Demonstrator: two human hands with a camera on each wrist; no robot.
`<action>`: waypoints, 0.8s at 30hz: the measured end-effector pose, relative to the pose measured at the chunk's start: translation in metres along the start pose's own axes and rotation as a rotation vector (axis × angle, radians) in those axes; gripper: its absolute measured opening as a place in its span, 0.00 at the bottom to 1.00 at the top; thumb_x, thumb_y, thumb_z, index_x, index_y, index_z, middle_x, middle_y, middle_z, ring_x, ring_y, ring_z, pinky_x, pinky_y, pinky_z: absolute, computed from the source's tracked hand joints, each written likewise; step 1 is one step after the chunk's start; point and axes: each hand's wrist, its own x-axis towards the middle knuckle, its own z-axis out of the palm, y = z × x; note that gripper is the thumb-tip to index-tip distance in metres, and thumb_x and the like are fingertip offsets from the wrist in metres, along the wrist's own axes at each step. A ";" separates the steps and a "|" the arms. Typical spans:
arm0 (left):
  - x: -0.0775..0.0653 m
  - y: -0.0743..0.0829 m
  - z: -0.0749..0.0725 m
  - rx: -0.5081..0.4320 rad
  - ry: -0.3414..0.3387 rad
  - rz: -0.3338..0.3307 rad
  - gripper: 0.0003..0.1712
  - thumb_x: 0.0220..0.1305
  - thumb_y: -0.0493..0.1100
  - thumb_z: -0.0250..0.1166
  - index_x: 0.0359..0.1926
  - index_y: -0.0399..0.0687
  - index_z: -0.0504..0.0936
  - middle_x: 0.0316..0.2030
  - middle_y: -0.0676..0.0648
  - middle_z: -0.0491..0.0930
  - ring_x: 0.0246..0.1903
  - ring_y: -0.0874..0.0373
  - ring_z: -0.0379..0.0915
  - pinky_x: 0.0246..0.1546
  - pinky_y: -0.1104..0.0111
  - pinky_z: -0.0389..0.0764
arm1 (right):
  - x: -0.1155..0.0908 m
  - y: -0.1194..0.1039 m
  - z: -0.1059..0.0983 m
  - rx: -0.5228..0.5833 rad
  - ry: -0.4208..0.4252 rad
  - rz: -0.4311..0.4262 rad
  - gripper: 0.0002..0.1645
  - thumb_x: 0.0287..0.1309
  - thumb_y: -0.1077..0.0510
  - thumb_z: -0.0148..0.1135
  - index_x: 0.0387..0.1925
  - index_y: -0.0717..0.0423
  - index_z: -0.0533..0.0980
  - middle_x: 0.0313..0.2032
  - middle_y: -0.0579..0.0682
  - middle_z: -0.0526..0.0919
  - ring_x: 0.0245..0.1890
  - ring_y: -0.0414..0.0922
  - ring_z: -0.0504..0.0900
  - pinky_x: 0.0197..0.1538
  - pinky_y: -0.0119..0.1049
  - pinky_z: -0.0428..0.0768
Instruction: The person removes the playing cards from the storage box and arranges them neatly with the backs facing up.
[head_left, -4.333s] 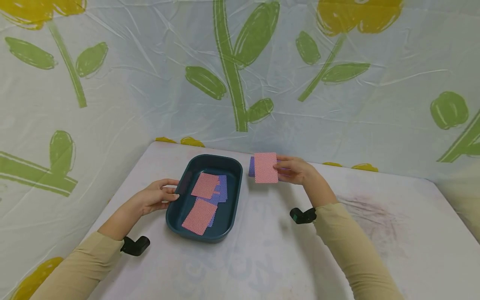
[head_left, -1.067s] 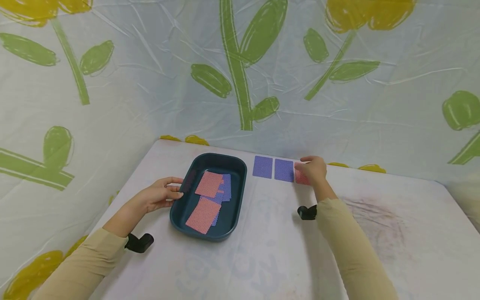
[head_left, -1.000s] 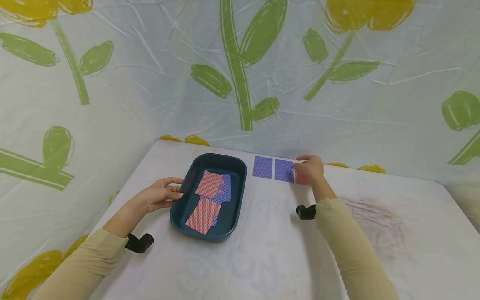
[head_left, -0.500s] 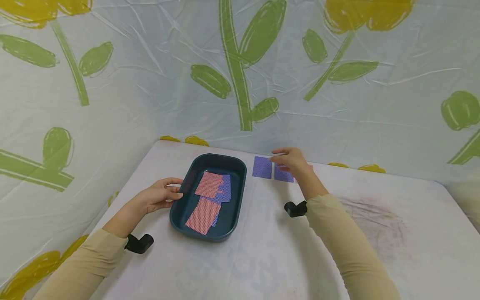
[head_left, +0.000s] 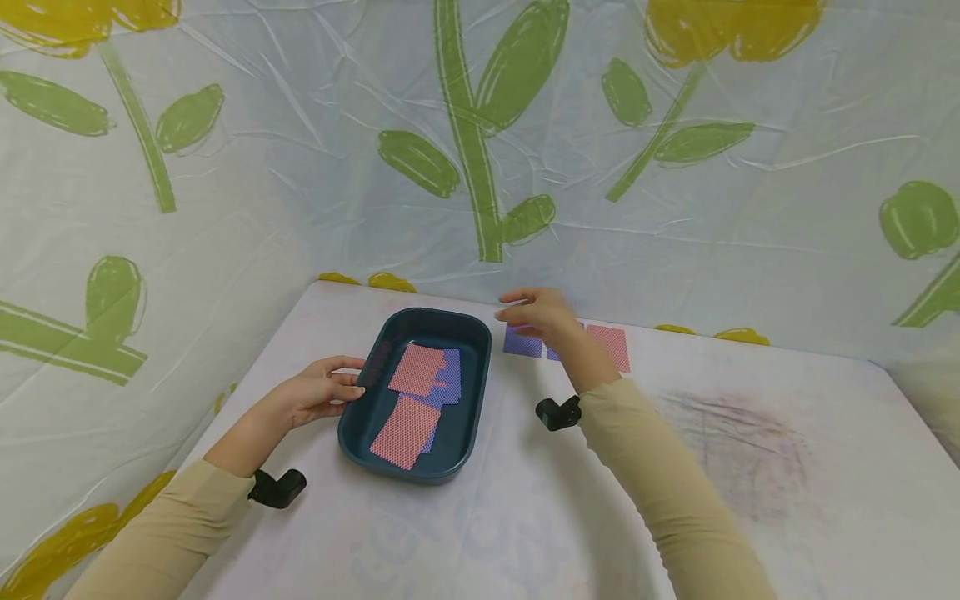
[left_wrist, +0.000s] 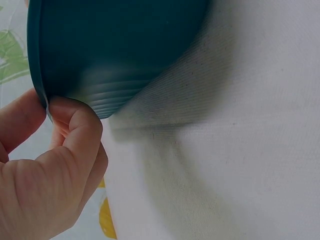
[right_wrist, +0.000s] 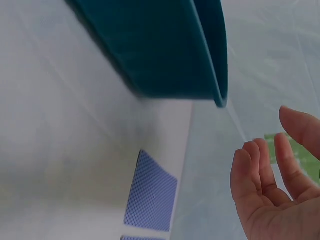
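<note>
A dark teal plastic tub (head_left: 347, 446) sits on the left half of the table. My left hand (head_left: 322, 392) pinches its left rim between thumb and fingers, as the left wrist view also shows. Inside the tub lie red-backed playing cards (head_left: 406, 432) and blue-backed playing cards (head_left: 453, 377), overlapping. My right hand (head_left: 543, 317) is raised just right of the tub's far corner, fingers loosely bent with nothing between them. Below it, a row along the table's back edge holds two blue-backed cards (right_wrist: 151, 195), partly hidden by the hand, and one red-backed card (head_left: 608, 347).
The white table (head_left: 480, 517) meets a cloth backdrop (head_left: 337, 183) with painted flowers at its back edge. A dark smudge (head_left: 738, 450) marks the tabletop at the right. A black wrist camera (head_left: 558, 413) hangs under each forearm.
The cards my right hand held in the air now lie in a row on the table. Having let go of the red card, the hand has moved left toward the tub. My left hand stays put.
</note>
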 end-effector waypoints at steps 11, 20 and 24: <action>0.000 -0.001 -0.001 -0.006 -0.012 0.007 0.34 0.62 0.29 0.57 0.66 0.32 0.52 0.38 0.45 0.71 0.35 0.59 0.72 0.37 0.69 0.76 | 0.008 -0.009 0.036 0.043 -0.053 0.019 0.28 0.51 0.67 0.66 0.56 0.64 0.72 0.52 0.61 0.75 0.50 0.55 0.76 0.54 0.44 0.73; 0.000 -0.001 -0.001 -0.006 -0.003 -0.003 0.34 0.62 0.30 0.57 0.66 0.33 0.53 0.38 0.45 0.70 0.36 0.58 0.72 0.38 0.69 0.76 | 0.014 -0.011 0.059 0.076 -0.078 0.064 0.28 0.51 0.67 0.66 0.56 0.62 0.72 0.55 0.60 0.74 0.53 0.56 0.74 0.54 0.44 0.72; -0.001 0.000 -0.001 -0.006 0.003 -0.005 0.34 0.62 0.29 0.57 0.66 0.33 0.53 0.38 0.45 0.70 0.36 0.58 0.72 0.37 0.69 0.76 | 0.016 -0.010 0.069 0.097 -0.086 0.085 0.27 0.51 0.68 0.66 0.55 0.63 0.73 0.55 0.60 0.73 0.54 0.56 0.74 0.54 0.44 0.73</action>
